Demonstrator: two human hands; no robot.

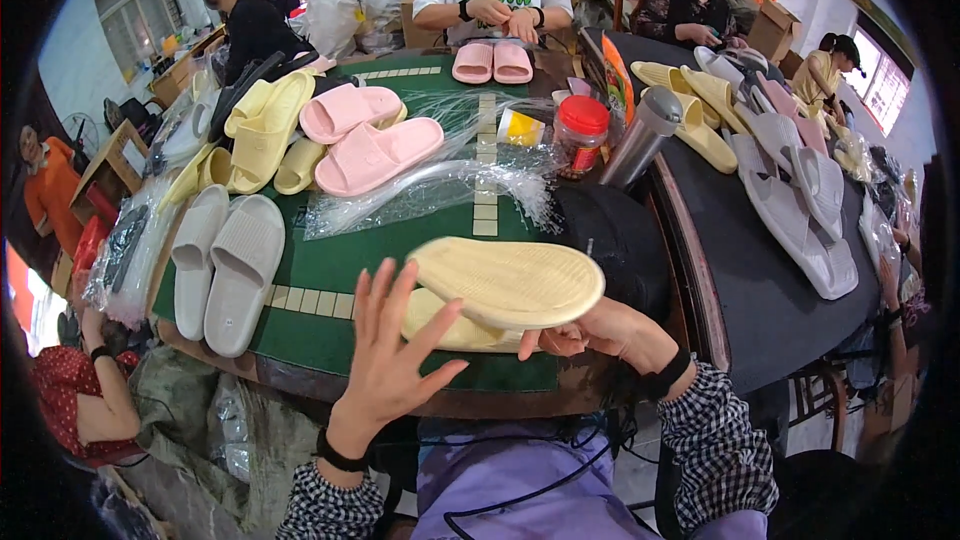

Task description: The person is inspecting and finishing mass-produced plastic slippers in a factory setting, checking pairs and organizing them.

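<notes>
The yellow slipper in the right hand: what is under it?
Under the yellow slipper lies a second yellow slipper, resting on the green table. Only its left part shows; the rest is covered by the upper slipper and the right hand.

Slipper (pixel 508 282) sits on the right hand (pixel 600 332), just right of the left hand (pixel 392 355); jar (pixel 580 135) and flask (pixel 640 137) behind them.

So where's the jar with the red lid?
In the head view the jar with the red lid stands on the far right part of the green table, between a small yellow packet and a tilted metal flask.
</notes>
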